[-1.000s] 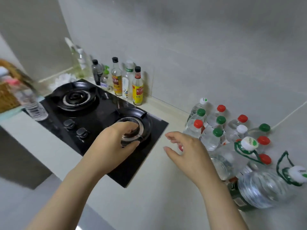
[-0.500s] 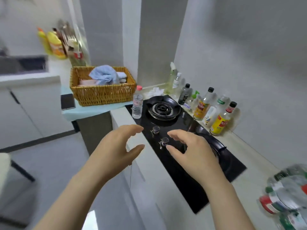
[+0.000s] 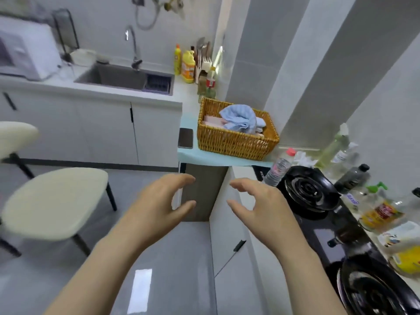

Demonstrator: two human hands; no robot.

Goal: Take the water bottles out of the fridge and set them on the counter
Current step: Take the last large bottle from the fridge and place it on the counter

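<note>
View swung L, bottle cluster now out of shot; left hand (image 3: 159, 201) & right hand (image 3: 256, 205) loosely curled, holding nothing, 1 pink-capped water bottle (image 3: 278, 169) on surface (image 3: 242, 172) beside hob (image 3: 306, 189), so prob. off for more.

Pink-capped bottle (image 3: 278, 168), woven golden basket (image 3: 236, 138), black stove (image 3: 322, 201).

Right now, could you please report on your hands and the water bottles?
Left hand and right hand open, both empty. One pink-capped water bottle upright on counter beside stove. Chair at left, apart from both hands.
</note>
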